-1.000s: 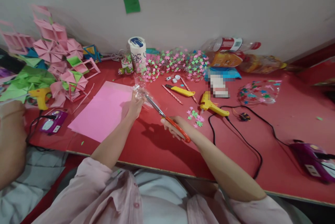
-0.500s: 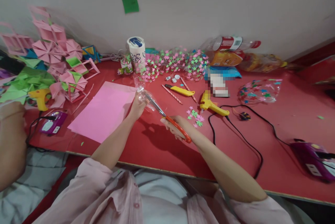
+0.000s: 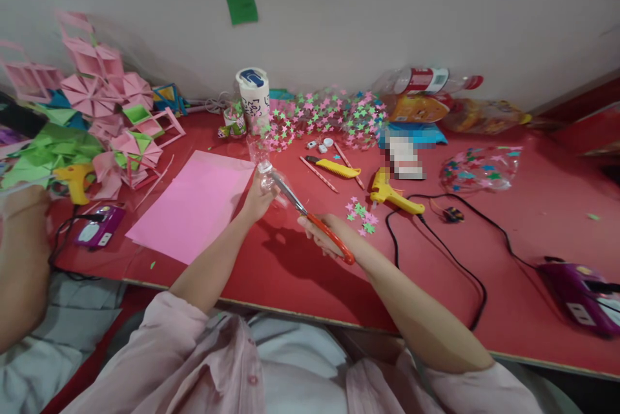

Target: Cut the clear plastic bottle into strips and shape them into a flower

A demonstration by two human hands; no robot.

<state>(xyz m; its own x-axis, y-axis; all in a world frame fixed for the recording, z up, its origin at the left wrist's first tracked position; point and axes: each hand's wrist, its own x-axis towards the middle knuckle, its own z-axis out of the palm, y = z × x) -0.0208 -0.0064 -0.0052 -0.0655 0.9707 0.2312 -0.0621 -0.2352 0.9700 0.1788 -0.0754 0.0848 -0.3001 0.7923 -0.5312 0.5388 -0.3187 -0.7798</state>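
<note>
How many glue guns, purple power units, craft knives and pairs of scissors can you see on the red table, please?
Yellow glue guns: 2
Purple power units: 2
Yellow craft knife: 1
Orange-handled scissors: 1, held in the right hand
Total: 6
</note>
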